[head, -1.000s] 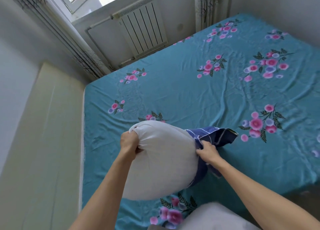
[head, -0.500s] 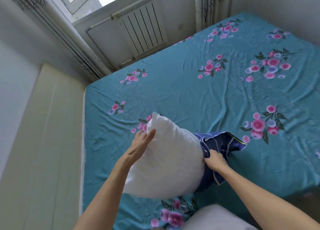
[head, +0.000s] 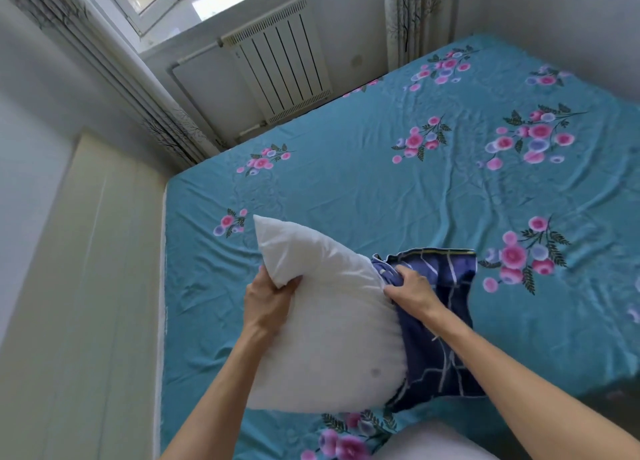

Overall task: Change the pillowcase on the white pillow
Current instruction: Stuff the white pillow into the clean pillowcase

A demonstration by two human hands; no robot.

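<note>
I am gripping the white pillow (head: pixel 322 335) near its upper corner with my left hand (head: pixel 268 298), fingers curled into the stuffing. My right hand (head: pixel 412 286) is pinching the bunched edge of the dark blue pillowcase (head: pixel 440 324), which is covering only the pillow's right end. I am holding the pillow over the near part of the bed (head: pixel 381 189), above its teal flowered sheet.
</note>
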